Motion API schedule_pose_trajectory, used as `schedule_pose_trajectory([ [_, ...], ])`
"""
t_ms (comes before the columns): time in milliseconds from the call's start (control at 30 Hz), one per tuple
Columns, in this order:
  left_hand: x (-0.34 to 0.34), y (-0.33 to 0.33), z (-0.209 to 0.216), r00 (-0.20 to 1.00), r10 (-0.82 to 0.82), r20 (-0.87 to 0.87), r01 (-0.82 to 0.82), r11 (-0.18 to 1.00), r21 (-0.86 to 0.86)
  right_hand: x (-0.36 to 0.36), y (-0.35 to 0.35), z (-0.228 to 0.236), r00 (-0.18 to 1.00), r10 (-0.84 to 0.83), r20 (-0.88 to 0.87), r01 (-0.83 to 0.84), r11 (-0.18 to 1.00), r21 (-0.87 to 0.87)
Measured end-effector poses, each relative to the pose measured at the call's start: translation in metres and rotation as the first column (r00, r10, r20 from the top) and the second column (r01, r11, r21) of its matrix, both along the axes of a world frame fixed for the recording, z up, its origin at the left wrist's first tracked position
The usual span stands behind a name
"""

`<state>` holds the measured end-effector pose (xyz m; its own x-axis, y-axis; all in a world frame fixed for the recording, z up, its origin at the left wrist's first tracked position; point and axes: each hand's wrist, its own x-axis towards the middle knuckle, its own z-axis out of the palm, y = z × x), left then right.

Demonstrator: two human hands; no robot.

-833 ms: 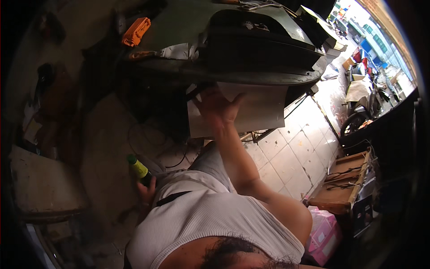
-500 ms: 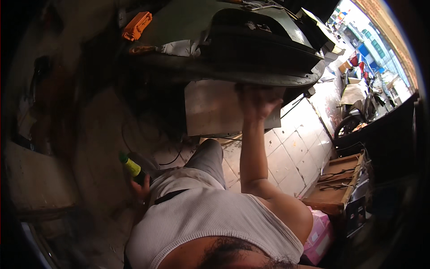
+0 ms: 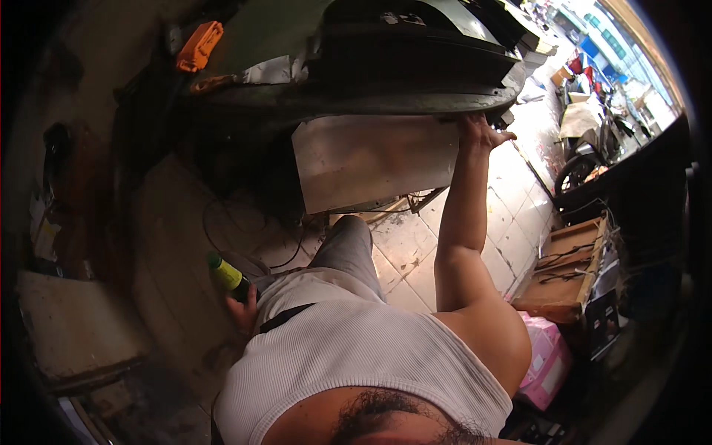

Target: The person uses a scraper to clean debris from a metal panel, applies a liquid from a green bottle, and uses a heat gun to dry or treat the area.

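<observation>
At the lower left, my left hand (image 3: 243, 310) is wrapped round a dark bottle (image 3: 228, 275) with a green cap and a yellow-green label, held beside my hip. My right arm reaches forward. The right hand (image 3: 480, 134) touches the right end of the lower rim of a dark green curved panel (image 3: 415, 101), which looks like a vehicle part. Its thumb sticks out to the right, while its fingertips go out of sight at the rim. Just left of that hand, a pale flat sheet (image 3: 374, 159) hangs below the rim.
An orange plastic piece (image 3: 199, 46) and a wood-handled scraper (image 3: 215, 83) lie on the panel's left part. A wooden drawer-like frame (image 3: 561, 276) and a pink package (image 3: 545, 356) stand at right. A motorbike (image 3: 582, 165) is farther right. A cable (image 3: 291, 256) runs across the tiled floor (image 3: 404, 245).
My right hand has moved right along the rim, from in front of the pale sheet to beyond its right edge. The left hand keeps hold of the bottle. The whole view has shifted slightly.
</observation>
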<state>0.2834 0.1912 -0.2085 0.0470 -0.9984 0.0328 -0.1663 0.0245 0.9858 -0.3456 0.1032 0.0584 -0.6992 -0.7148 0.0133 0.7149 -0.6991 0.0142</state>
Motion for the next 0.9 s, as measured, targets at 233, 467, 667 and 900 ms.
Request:
schedule_pose_trajectory([
  [233, -0.006, -0.004, 0.010, 0.995, 0.017, 0.100, -0.012, 0.999, -0.043, 0.253, -0.061, -0.068, 0.725, 0.601, -0.337, -0.683, 0.691, -0.238],
  [467, -0.006, 0.004, 0.022, 0.995, 0.059, 0.078, -0.055, 0.997, -0.056, 0.103, -0.024, -0.030, 0.768, 0.125, -0.628, -0.412, 0.847, -0.335],
  [667, -0.018, 0.007, 0.009, 0.986, 0.121, -0.112, -0.126, 0.991, -0.035, 0.095, -0.019, -0.010, 0.880, 0.250, -0.404, -0.353, 0.913, -0.204],
  [900, -0.008, 0.003, 0.022, 0.986, 0.121, 0.116, -0.110, 0.989, -0.095, 0.283, -0.054, -0.028, 0.852, 0.440, -0.283, -0.453, 0.891, 0.024],
])
